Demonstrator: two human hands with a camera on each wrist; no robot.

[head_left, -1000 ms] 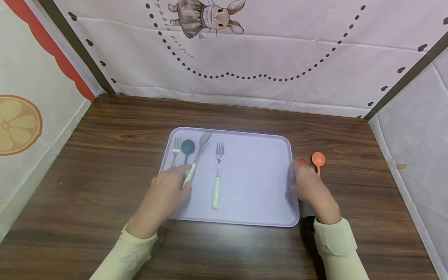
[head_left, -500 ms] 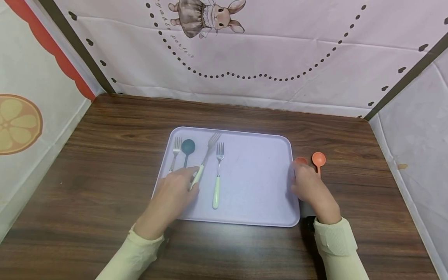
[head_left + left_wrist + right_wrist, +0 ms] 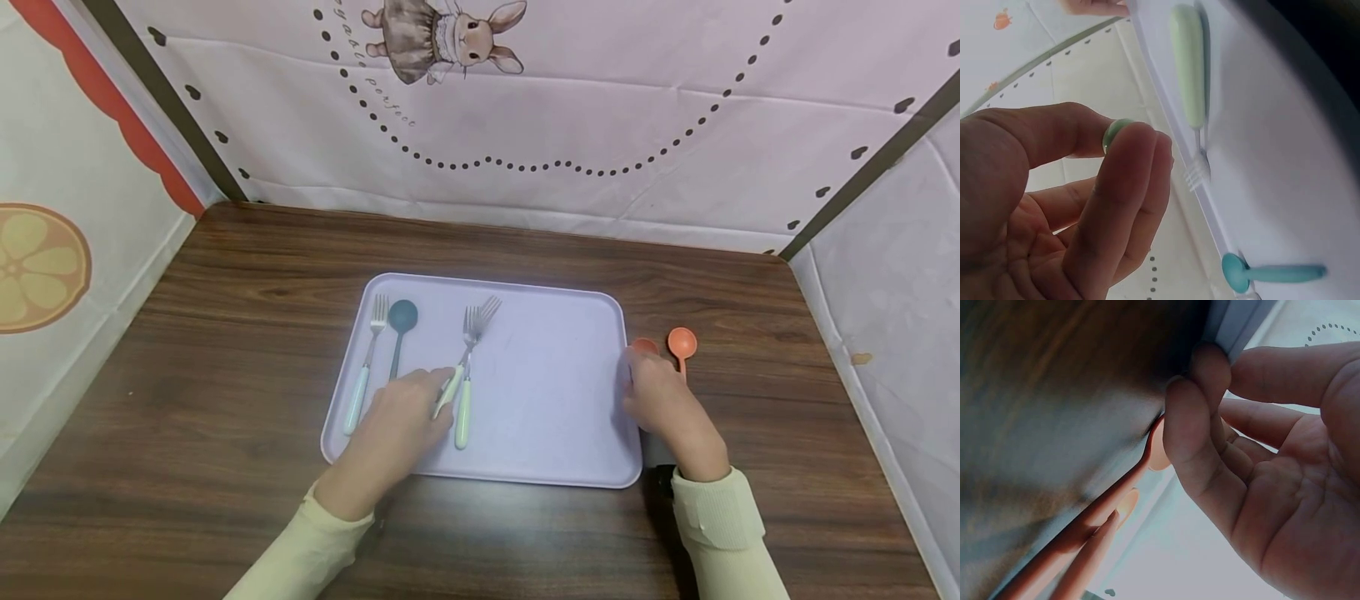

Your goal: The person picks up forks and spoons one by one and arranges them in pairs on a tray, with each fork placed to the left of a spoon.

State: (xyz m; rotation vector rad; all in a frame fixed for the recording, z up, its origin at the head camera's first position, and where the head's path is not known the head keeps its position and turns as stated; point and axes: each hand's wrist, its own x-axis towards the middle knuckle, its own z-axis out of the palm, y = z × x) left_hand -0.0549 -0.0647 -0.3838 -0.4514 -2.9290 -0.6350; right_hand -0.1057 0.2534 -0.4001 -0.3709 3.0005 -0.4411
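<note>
My left hand [image 3: 397,433] pinches a fork with a pale green handle [image 3: 451,392] between thumb and fingers, over a lilac tray [image 3: 555,392]. In the left wrist view only the held handle's end [image 3: 1115,132] shows. A second fork with a pale green handle [image 3: 462,421] lies on the tray, and the held fork crosses it in the head view. Further left on the tray are a fork with a light blue handle [image 3: 356,400] and a teal spoon [image 3: 403,317], partly behind the hand. My right hand [image 3: 660,396] grips the tray's right rim [image 3: 1244,325], thumb against fingers.
Two orange spoons lie on the brown wooden table [image 3: 225,375] right of the tray; one [image 3: 682,343] shows its bowl, the other [image 3: 645,343] is mostly behind my right hand. Printed cloth walls [image 3: 562,108] stand at the back and sides.
My left hand has moved right across the tray with the green-handled fork, from beside the teal spoon to the other green-handled fork. The right hand stays at the tray's rim.
</note>
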